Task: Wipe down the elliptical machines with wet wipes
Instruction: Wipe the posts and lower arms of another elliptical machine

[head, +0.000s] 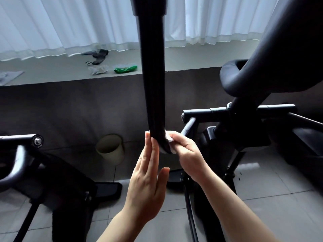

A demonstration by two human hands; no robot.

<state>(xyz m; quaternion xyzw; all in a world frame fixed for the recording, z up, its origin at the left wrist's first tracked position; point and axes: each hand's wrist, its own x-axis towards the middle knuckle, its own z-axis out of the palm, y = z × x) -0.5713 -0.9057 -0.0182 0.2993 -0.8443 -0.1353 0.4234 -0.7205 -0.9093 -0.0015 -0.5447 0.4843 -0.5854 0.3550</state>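
A black handlebar arm (153, 75) of the elliptical machine (244, 130) runs down the middle of the view. My right hand (188, 154) pinches a white wet wipe (169, 136) against the lower end of that bar. My left hand (148, 180) is flat, its straight fingers touching the bar's left side at the same height. The bar hides most of the wipe. A green wet wipe pack (125, 68) lies on the window ledge (52, 72) behind.
A second machine's frame (22, 154) stands at the left. A pale bin (110, 148) sits on the tiled floor below the ledge. On the ledge lie a crumpled white wipe (98, 69) and a dark pouch (97, 55). White curtains hang behind.
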